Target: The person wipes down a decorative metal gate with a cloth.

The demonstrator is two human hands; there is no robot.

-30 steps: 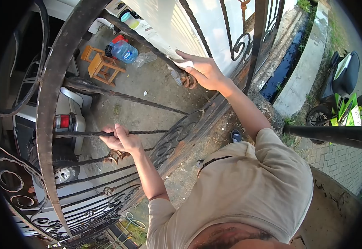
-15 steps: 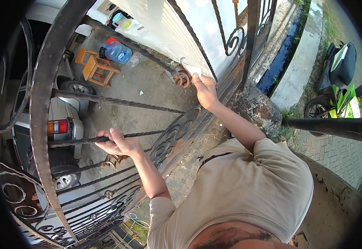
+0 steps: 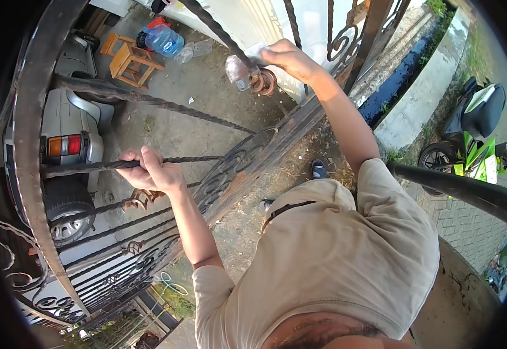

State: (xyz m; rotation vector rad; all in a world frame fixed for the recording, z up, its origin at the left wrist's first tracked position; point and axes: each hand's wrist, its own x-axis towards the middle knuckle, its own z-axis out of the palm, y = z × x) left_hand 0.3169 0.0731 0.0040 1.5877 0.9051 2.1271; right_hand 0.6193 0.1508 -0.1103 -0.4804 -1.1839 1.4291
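I look down along a rusty black wrought-iron gate (image 3: 242,166) with twisted bars. My left hand (image 3: 149,168) is shut around one twisted horizontal bar (image 3: 85,167), just above a rusty scroll (image 3: 140,199). My right hand (image 3: 288,58) is raised against another twisted bar, right beside its rusty scroll ornament (image 3: 262,81). A small pale sheet (image 3: 253,51) is pinched under its fingers and pressed to the metal; what it is made of cannot be told. My beige shirt fills the lower frame.
Beyond the gate are a silver car (image 3: 61,134), two wooden stools (image 3: 128,58) and a blue water jug (image 3: 163,39) on concrete. A water-filled drain (image 3: 404,70), a green motorbike (image 3: 474,134) and a dark pole (image 3: 457,192) lie to the right.
My right hand has slid with the pale sheet along the bar to the rusty scroll. My left hand keeps its grip on the same twisted bar. The view has shifted slightly.
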